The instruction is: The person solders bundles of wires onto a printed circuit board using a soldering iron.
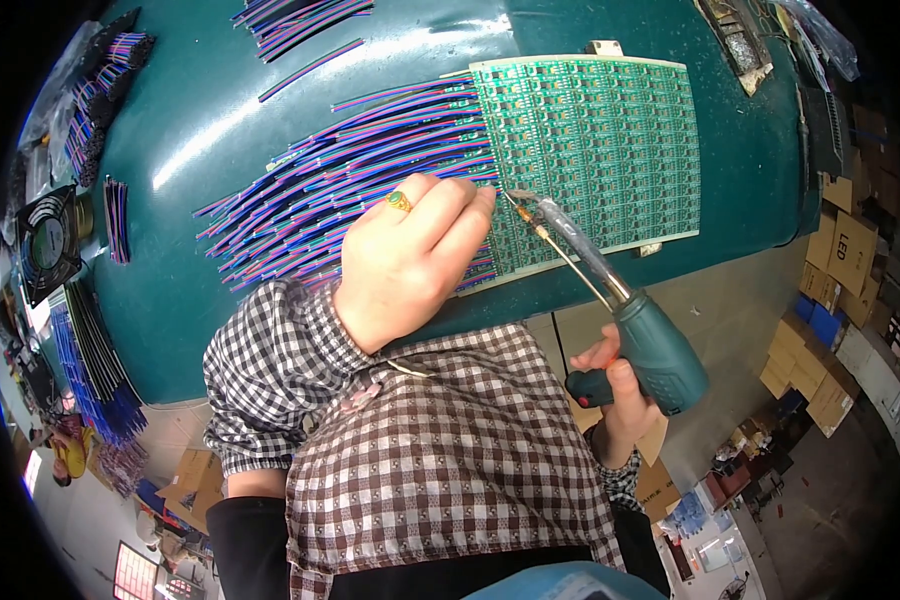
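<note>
A green panel of small circuit boards [600, 150] lies on the table, its left edge lined with blue, red and black ribbon wires [370, 150] fanning leftward. My left hand [405, 255], with a ring on one finger, is closed in a pinch on a ribbon wire at that edge; the pinched end is mostly hidden by the fingers. In my right hand [625, 400] is a dark green soldering gun [660, 350], gripped by its handle. Its long metal barrel and thin solder feed tube slant up left, and the tip meets the panel just right of my left fingertips.
Loose ribbon wires [305, 25] lie at the far side of the green table [200, 90]. A black fan [48, 245] stands at the left edge, above a hanging wire bundle [95, 370]. A worn metal tray [735, 45] sits far right. Cardboard boxes [840, 250] are stacked beyond.
</note>
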A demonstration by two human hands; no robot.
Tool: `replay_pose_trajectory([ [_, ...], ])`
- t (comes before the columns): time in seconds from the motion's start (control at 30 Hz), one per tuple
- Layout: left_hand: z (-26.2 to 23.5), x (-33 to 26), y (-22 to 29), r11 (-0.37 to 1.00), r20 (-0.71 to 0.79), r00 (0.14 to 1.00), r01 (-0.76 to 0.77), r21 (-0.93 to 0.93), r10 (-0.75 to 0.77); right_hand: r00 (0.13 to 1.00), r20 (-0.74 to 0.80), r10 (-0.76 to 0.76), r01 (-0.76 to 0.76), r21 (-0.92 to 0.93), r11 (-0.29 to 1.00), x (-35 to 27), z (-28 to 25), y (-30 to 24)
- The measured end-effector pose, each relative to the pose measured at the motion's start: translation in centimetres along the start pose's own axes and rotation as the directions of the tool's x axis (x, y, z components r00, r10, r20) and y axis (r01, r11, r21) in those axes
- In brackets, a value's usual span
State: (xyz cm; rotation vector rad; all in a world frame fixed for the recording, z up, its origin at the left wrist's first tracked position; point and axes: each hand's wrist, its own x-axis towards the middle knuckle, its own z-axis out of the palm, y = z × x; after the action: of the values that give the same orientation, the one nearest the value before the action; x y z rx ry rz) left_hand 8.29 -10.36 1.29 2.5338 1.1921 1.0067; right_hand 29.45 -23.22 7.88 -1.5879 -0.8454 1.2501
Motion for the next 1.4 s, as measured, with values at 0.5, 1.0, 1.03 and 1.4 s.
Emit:
replay_pose_trajectory([
  [0.5, -0.2, 0.0, 0.3, 1.000, 0.006, 1.000, 0.004, 0.018, -0.004, 1.000, 0.028, 0.001, -0.003, 0.080, 0.997, 0.0, -0.3, 0.6],
  [1.0, -0.2, 0.2, -0.2, 1.000, 0.011, 1.000, 0.001, 0.029, -0.001, 1.000, -0.020, -0.001, 0.003, 0.073, 0.997, 0.5, -0.2, 0.3],
  [1.03, -0.4, 0.3, -0.1, 0.999, 0.018, 1.000, 0.002, 0.035, -0.002, 1.000, -0.011, -0.011, 0.012, 0.081, 0.997, 0.8, -0.2, 0.2],
  [1.4, -7.0, 0.9, 0.9, 0.916, 0.251, 0.939, 0.302, -0.265, -0.236, 0.993, -0.065, -0.101, 0.114, 0.266, 0.957, 3.3, -1.0, 0.1],
])
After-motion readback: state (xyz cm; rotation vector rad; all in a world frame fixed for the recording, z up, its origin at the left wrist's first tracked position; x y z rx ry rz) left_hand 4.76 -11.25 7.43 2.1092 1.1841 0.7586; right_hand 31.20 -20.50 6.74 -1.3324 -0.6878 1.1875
